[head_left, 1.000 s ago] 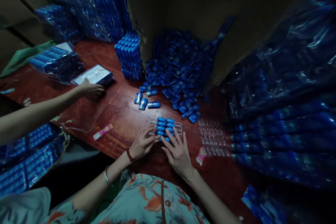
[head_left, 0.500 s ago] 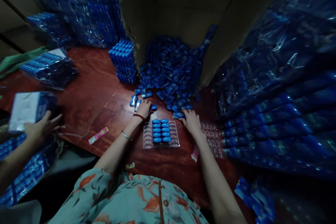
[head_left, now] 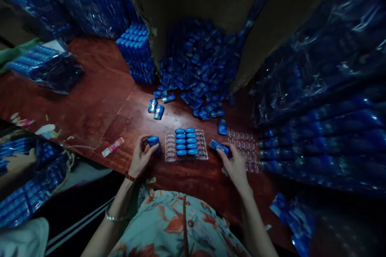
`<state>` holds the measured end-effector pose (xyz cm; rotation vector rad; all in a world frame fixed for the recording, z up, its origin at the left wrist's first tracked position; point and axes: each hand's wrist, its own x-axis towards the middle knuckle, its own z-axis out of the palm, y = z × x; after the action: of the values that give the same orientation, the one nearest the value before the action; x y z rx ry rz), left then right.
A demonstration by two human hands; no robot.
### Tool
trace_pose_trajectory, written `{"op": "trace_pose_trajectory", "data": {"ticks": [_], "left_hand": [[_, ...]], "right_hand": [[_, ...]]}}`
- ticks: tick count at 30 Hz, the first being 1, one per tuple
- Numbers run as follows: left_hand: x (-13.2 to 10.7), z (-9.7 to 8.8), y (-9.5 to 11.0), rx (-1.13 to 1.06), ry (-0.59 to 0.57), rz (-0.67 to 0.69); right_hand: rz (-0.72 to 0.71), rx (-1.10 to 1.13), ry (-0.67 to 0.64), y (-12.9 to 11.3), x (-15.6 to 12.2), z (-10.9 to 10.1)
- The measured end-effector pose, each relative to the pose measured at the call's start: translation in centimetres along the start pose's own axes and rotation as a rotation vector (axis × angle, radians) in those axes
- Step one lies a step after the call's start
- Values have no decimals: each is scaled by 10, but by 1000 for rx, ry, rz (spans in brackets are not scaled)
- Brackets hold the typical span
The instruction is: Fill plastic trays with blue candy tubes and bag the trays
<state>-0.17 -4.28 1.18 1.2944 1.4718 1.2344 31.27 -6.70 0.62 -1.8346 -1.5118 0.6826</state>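
A clear plastic blister tray (head_left: 170, 146) lies flat on the red-brown table in front of me. Two columns of shiny blue oval packs (head_left: 181, 141) stand in its middle cups, and the side cups hold none. Left of the tray, my left hand (head_left: 141, 156) is closed on a small blue pack (head_left: 153, 141). On the other side, my right hand (head_left: 234, 164) pinches a flat blue pack (head_left: 218, 145) with a printed face. Just beyond that hand lies another blue pack (head_left: 222, 127). Two more loose packs (head_left: 159, 111) rest behind my left hand.
A heap of blue packs (head_left: 202, 60) spills from a cardboard box (head_left: 256, 48). Bundled packs (head_left: 135, 54) stand left of it. Wrapped stacks (head_left: 325, 132) and clear trays (head_left: 243, 144) sit at right. A co-worker's hand (head_left: 21, 161) is over a box at far left.
Both my hands have drawn back from the heap's edge to either side of the tray, each now holding a blue pack. The co-worker's hand has moved down to the box, without the white-and-blue package.
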Motion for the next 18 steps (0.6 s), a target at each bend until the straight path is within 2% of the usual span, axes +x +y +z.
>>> {"op": "trace_pose_trajectory", "data": {"ticks": [3, 5, 8, 11, 15, 18], "left_hand": [[-34, 8, 10, 26, 2, 46], [-47, 19, 13, 44, -70, 116], [-51, 35, 12, 48, -150, 299], [-47, 42, 6, 76, -152, 511], [-48, 35, -5, 248, -186, 730], [-55, 27, -16, 435, -260, 871]], "right_hand": [[70, 91, -94, -4, -23, -6], [15, 81, -170, -11, -32, -7], [-190, 62, -230, -24, -37, -2], [-424, 61, -249, -31, -36, 7], [-626, -108, -235, -28, -38, 8], [-692, -222, -223, -20, -48, 5]]}}
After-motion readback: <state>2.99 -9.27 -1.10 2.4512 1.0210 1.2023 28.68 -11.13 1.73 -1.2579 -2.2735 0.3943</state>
